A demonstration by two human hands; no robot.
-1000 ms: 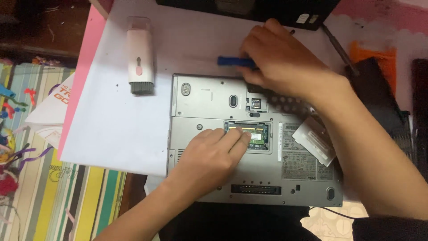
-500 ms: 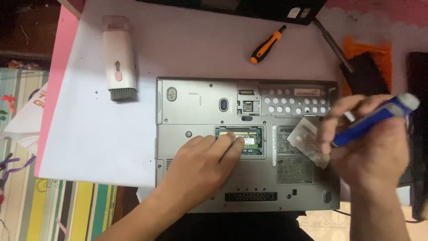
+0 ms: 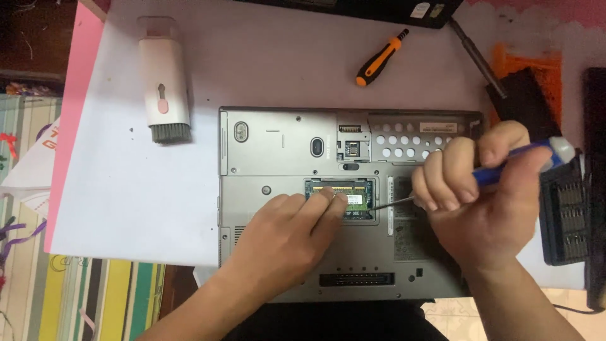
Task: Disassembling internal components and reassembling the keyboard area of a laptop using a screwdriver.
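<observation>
The right hand [image 3: 486,196] is closed around a blue screwdriver [image 3: 517,161], and its thin metal tip points left toward the open memory slot [image 3: 341,196] in the middle of the grey laptop base [image 3: 284,139]. The left hand [image 3: 287,240] lies flat on the laptop base, and its fingertips [image 3: 331,197] press on the green memory card in the slot; it grips nothing. The laptop base lies upside down on a white sheet near the front edge of the tabletop. An orange and black screwdriver [image 3: 379,60] lies near the back edge. A white cleaning brush [image 3: 165,82] lies toward the back left corner.
</observation>
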